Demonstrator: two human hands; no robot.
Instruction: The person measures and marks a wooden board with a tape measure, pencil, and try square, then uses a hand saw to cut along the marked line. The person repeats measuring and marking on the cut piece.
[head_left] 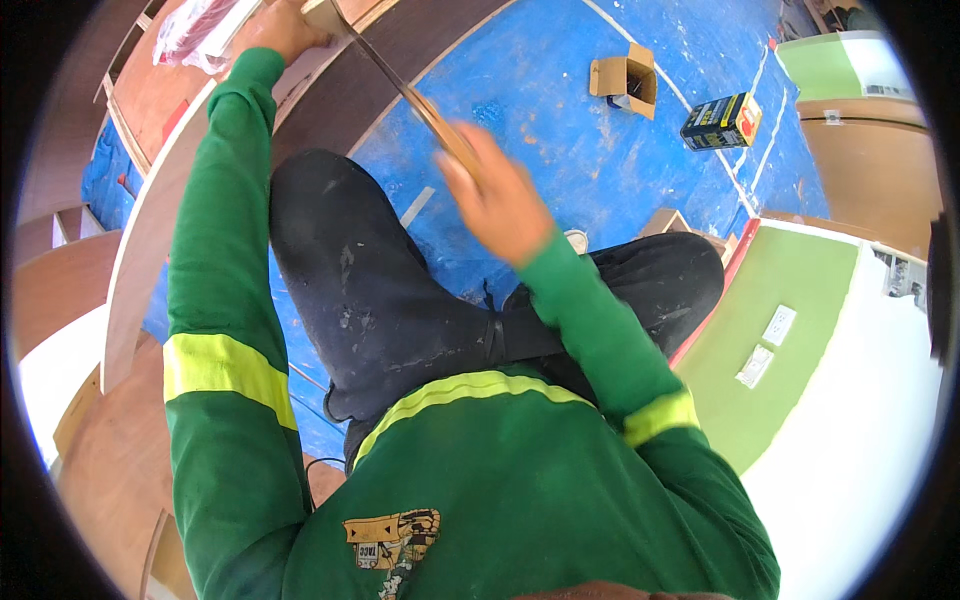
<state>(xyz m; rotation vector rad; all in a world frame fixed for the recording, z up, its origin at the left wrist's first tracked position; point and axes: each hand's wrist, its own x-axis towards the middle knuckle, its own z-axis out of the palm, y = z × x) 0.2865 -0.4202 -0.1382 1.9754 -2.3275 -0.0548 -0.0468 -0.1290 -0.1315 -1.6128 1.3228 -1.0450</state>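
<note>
My right hand (490, 195), motion-blurred, is closed on the wooden handle (430, 120) of a long tool with a thin dark metal part (375, 60) reaching toward the upper left. My left hand (285, 35) is at the top, its fingers curled on a small pale piece (323, 16) where the tool's far end meets it; exactly what it grips is unclear. Around my left hand are plywood pieces, including a long pale curved board (125, 310) beside my left forearm and a pink plastic-wrapped bundle (190, 40).
My knees rest over a blue floor sheet (530, 80). An open cardboard box (625, 80) and a black-and-yellow can (718, 122) lie on it. A green-and-white panel with sockets (810, 400) is at the right, a brown board (865, 170) beyond.
</note>
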